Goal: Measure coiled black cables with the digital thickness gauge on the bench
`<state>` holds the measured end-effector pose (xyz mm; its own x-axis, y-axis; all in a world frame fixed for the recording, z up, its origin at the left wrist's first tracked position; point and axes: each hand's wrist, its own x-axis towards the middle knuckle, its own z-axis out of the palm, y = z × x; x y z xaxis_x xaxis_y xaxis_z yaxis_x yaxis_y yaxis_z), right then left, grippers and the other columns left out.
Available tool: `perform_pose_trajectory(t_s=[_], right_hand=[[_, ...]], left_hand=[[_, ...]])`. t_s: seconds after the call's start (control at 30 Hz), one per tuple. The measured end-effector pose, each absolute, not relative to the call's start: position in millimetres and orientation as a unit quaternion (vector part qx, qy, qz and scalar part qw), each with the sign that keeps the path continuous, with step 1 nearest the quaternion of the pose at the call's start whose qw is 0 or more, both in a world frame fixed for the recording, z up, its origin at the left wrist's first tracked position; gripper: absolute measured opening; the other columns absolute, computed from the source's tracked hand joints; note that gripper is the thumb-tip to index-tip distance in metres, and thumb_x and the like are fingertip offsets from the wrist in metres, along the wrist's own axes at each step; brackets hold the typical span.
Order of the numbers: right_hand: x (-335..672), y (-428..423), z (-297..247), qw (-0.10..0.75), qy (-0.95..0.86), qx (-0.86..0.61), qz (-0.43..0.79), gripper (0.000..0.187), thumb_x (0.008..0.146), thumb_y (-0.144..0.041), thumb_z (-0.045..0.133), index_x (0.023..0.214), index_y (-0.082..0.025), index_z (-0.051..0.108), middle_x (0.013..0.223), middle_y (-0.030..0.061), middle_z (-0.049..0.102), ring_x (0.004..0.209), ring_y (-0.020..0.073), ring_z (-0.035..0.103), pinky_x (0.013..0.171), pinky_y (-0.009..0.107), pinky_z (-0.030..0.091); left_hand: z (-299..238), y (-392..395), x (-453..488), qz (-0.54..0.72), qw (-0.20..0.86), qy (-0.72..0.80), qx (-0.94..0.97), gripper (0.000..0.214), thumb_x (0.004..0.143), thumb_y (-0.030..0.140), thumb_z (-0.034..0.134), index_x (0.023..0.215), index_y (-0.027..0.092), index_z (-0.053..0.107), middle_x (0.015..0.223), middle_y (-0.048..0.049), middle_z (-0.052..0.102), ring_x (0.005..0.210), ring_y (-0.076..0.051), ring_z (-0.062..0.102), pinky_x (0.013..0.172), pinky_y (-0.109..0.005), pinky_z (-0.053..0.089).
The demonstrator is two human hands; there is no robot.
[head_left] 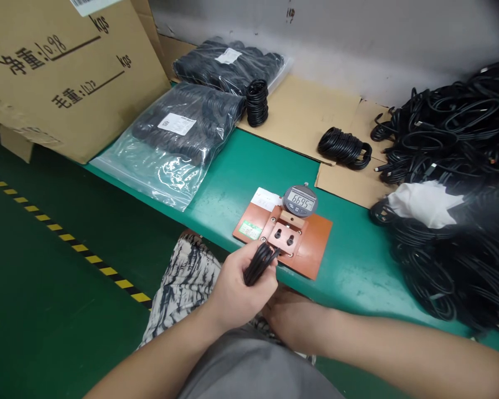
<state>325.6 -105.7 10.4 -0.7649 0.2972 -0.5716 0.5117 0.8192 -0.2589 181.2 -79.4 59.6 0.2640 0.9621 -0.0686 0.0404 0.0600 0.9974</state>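
Note:
My left hand (243,285) is closed around a small coiled black cable (260,263) at the table's front edge. The coil's upper end touches or nearly touches the copper-coloured block of a measuring fixture (283,237). A round grey digital dial gauge (300,199) stands at the back of that fixture, its display lit with digits like 6695. The fixture is mounted on an orange-brown base plate (315,244). Below and partly behind the left hand is my right hand (289,318); its fingers are hidden, so what they hold cannot be seen.
Clear bags of coiled cables (183,127) lie on the green table (258,160) at back left, beside a large cardboard box (75,72). Two bound coils, one upright (257,103) and one lying (344,148), rest on cardboard sheets. Loose black cables (449,127) heap up at right, with a white cloth (424,202).

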Motion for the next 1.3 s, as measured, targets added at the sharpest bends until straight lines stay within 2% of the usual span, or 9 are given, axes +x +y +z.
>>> perform_pose_trajectory(t_s=[0.17, 0.47, 0.7, 1.03, 1.3], right_hand=[[326.4, -108.5, 5.0, 0.258, 0.919, 0.223, -0.199, 0.028, 0.075, -0.011, 0.063, 0.103, -0.01, 0.069, 0.119, 0.0192, 0.064, 0.117, 0.0369, 0.057, 0.093, 0.042, 0.049], [325.9, -108.6, 7.3, 0.257, 0.919, 0.226, -0.196, 0.029, 0.075, -0.008, 0.062, 0.104, -0.007, 0.069, 0.116, 0.0215, 0.064, 0.116, 0.0381, 0.057, 0.082, 0.039, 0.052], [325.4, -109.1, 4.1, 0.248, 0.919, 0.233, -0.199, 0.022, 0.075, -0.007, 0.061, 0.095, -0.009, 0.07, 0.113, 0.0203, 0.065, 0.113, 0.0379, 0.058, 0.082, 0.038, 0.052], [325.1, -107.0, 9.3, 0.273, 0.916, 0.222, -0.191, 0.028, 0.077, -0.01, 0.061, 0.103, -0.011, 0.069, 0.12, 0.0187, 0.063, 0.114, 0.0353, 0.058, 0.084, 0.037, 0.052], [323.6, -104.9, 15.8, 0.286, 0.915, 0.213, -0.186, 0.029, 0.075, -0.007, 0.061, 0.102, -0.01, 0.07, 0.116, 0.0184, 0.065, 0.108, 0.0341, 0.061, 0.081, 0.037, 0.052]], left_hand=[[60.2, -79.2, 181.2, 0.403, 0.569, 0.454, 0.554, 0.014, 0.083, 0.009, 0.052, 0.074, 0.017, 0.046, 0.067, 0.0052, 0.036, 0.06, -0.008, 0.035, 0.053, -0.018, 0.032], [60.0, -79.0, 180.6, 0.4, 0.569, 0.456, 0.555, 0.012, 0.083, 0.01, 0.053, 0.075, 0.017, 0.047, 0.067, 0.0048, 0.038, 0.06, -0.008, 0.037, 0.054, -0.018, 0.033], [58.9, -79.6, 180.7, 0.401, 0.571, 0.46, 0.549, 0.012, 0.082, 0.01, 0.054, 0.075, 0.017, 0.048, 0.066, 0.0048, 0.039, 0.059, -0.008, 0.038, 0.053, -0.018, 0.033], [60.4, -79.6, 181.2, 0.407, 0.574, 0.452, 0.548, 0.015, 0.083, 0.009, 0.052, 0.074, 0.018, 0.045, 0.066, 0.0053, 0.036, 0.059, -0.007, 0.036, 0.053, -0.017, 0.032], [61.0, -79.1, 181.3, 0.403, 0.568, 0.461, 0.55, 0.015, 0.082, 0.01, 0.054, 0.072, 0.018, 0.045, 0.066, 0.0049, 0.036, 0.059, -0.008, 0.036, 0.053, -0.018, 0.032]])
